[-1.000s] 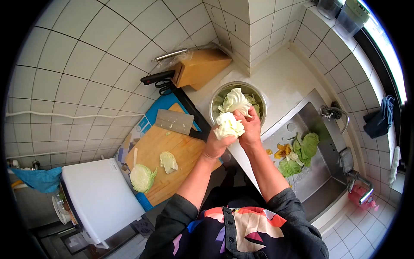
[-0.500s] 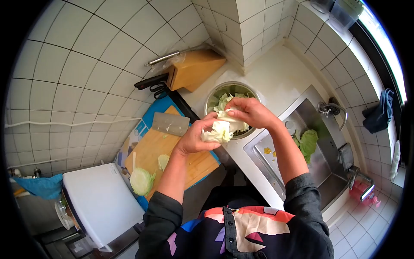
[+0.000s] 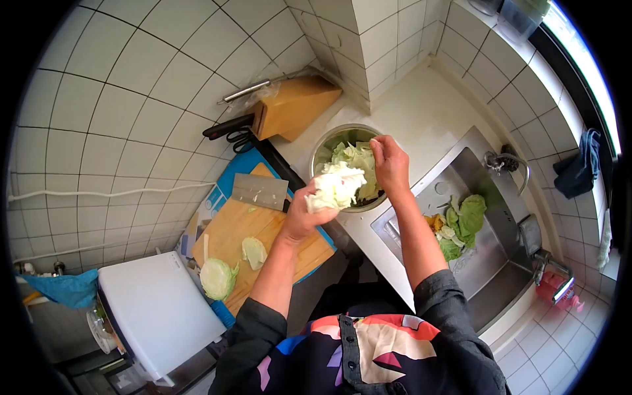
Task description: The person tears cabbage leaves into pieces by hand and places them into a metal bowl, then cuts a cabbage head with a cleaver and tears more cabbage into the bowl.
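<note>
My left hand (image 3: 303, 214) is closed round a clump of pale cabbage (image 3: 337, 185), held over the near left rim of a round metal pot (image 3: 318, 153). At the pot's right side my right hand (image 3: 391, 164) has its fingers pinched together at the edge of a cabbage leaf (image 3: 359, 158). Torn cabbage pieces lie inside the pot, partly hidden by the clump and hands. To the left, a cut cabbage (image 3: 218, 278) and a loose cabbage piece (image 3: 253, 253) rest on a wooden cutting board (image 3: 232, 227). A cleaver (image 3: 260, 191) lies flat across the board's far end.
A steel sink (image 3: 495, 276) on the right holds green outer leaves (image 3: 466, 220) and yellowish scraps. Behind the board stands a wooden knife block (image 3: 299, 105) with black-handled scissors (image 3: 239, 138). A white box-like appliance (image 3: 155, 309) sits at lower left. Tiled walls border the counter.
My right hand has moved away from my left hand to the pot's right side. My left hand keeps the cabbage clump, shifted slightly. More leaves in the sink have come into view.
</note>
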Available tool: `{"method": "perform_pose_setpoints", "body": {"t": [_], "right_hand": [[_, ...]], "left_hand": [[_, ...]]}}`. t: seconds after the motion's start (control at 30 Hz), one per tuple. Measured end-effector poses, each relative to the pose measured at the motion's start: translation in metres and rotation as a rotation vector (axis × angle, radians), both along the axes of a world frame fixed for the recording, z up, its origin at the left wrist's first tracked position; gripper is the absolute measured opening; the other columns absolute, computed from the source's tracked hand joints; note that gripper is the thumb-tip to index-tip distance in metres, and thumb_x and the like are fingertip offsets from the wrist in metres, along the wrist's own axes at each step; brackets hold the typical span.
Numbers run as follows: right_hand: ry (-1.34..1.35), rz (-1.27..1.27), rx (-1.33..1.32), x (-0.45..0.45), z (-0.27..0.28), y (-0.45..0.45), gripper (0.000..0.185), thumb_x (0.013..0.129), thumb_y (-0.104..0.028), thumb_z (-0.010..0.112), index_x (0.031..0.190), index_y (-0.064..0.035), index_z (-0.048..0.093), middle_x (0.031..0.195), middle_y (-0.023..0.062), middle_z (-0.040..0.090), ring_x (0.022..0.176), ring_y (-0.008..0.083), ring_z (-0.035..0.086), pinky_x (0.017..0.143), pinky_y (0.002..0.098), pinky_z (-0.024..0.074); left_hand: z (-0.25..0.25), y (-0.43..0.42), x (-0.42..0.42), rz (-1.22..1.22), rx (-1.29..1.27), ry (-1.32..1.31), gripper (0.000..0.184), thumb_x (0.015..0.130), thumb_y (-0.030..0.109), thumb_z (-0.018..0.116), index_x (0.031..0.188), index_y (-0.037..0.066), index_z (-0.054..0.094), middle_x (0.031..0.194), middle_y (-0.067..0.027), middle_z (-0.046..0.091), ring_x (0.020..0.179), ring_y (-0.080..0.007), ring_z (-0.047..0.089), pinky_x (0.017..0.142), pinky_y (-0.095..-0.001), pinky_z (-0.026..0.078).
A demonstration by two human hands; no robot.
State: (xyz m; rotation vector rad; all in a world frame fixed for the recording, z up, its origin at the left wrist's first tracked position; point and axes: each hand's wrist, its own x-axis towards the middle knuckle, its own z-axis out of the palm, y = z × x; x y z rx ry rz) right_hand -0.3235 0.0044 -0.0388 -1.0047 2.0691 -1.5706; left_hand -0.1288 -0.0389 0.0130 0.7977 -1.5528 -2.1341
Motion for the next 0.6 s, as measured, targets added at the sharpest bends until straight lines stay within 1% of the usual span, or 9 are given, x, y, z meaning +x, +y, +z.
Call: {"method": "perform_pose_setpoints", "body": {"t": [0.07,0.1,0.17,0.2,0.27,0.37,0.4,0.5,0.6], "right_hand": [[0.186,0.129,0.032,-0.006,-0.023,-0.003,0.020,0.088,-0.020,0.056,0.096,-0.0029,0.061,0.089,0.0178,0.062,0.078,0.0284,0.060,0.071,0.0327,0.0472],[0.186,0.132,0.031,-0.006,-0.025,-0.003,0.020,0.088,-0.020,0.056,0.096,-0.0029,0.061,0.089,0.0178,0.062,0.078,0.0284,0.060,0.071,0.0327,0.0472],[0.557,0.184,-0.055,-0.006,-0.028,-0.003,0.023,0.088,-0.021,0.056,0.103,-0.0040,0.060,0.089,0.0116,0.063,0.078,0.0245,0.059,0.072,0.0319,0.0471],[0.560,0.186,-0.056,-0.004,-0.020,-0.002,0.023,0.088,-0.021,0.056,0.103,-0.0040,0.060,0.089,0.0116,0.063,0.078,0.0245,0.059,0.072,0.0319,0.0471],[-0.396,0.307,-0.076,0.007,0.005,0.002,0.023,0.090,-0.021,0.055,0.103,-0.0026,0.058,0.080,0.0031,0.060,0.069,0.0162,0.055,0.065,0.0290,0.0469],[-0.654,0.523,0.037,0.026,0.021,0.008,0.020,0.092,-0.020,0.053,0.096,-0.0013,0.056,0.074,-0.0006,0.054,0.063,0.0079,0.050,0.057,0.0245,0.0441],[-0.580,0.495,-0.001,0.030,0.017,0.005,0.017,0.092,-0.019,0.053,0.087,-0.0027,0.054,0.068,-0.0015,0.052,0.058,0.0053,0.047,0.052,0.0215,0.0406],[-0.554,0.606,0.045,0.016,0.016,0.010,0.017,0.092,-0.019,0.053,0.086,-0.0031,0.053,0.063,-0.0026,0.049,0.056,0.0052,0.046,0.052,0.0212,0.0400],[-0.640,0.755,0.120,0.006,0.022,0.012,0.018,0.093,-0.019,0.051,0.085,-0.0034,0.054,0.061,-0.0035,0.047,0.054,0.0051,0.044,0.049,0.0222,0.0375]], "left_hand": [[-0.002,0.000,0.003,0.045,0.079,0.052,0.050,0.067,0.011,0.066,0.113,-0.003,0.054,0.110,-0.0079,0.057,0.102,-0.0167,0.053,0.091,-0.0283,0.039],[-0.004,0.000,0.005,0.092,0.160,0.105,0.051,0.068,0.010,0.065,0.115,-0.003,0.053,0.109,-0.0078,0.058,0.101,-0.0168,0.054,0.091,-0.0289,0.040],[-0.012,-0.001,0.004,0.102,0.203,0.174,0.054,0.070,0.008,0.064,0.120,-0.003,0.049,0.113,-0.0089,0.057,0.104,-0.0173,0.054,0.092,-0.0296,0.040],[-0.014,0.001,0.001,0.164,0.206,0.214,0.057,0.069,0.008,0.064,0.122,-0.001,0.046,0.116,-0.0099,0.055,0.105,-0.0197,0.054,0.089,-0.0318,0.044],[-0.021,0.003,-0.004,0.227,0.211,0.255,0.061,0.068,0.009,0.064,0.124,0.000,0.042,0.118,-0.0110,0.053,0.106,-0.0220,0.054,0.087,-0.0341,0.047],[-0.031,0.006,-0.007,0.239,0.207,0.233,0.063,0.068,0.009,0.064,0.126,0.000,0.040,0.120,-0.0117,0.052,0.108,-0.0228,0.053,0.089,-0.0376,0.047],[-0.027,0.006,-0.006,0.186,0.221,0.224,0.063,0.068,0.009,0.064,0.126,0.000,0.040,0.120,-0.0116,0.052,0.108,-0.0231,0.053,0.089,-0.0377,0.047],[-0.011,0.003,0.004,0.131,0.256,0.197,0.063,0.067,0.009,0.065,0.125,0.000,0.043,0.119,-0.0105,0.053,0.107,-0.0220,0.053,0.089,-0.0363,0.046],[0.004,-0.006,0.009,-0.128,0.130,0.040,0.052,0.066,0.009,0.067,0.115,-0.001,0.054,0.102,-0.0033,0.060,0.094,-0.0112,0.054,0.084,-0.0252,0.041]]}}
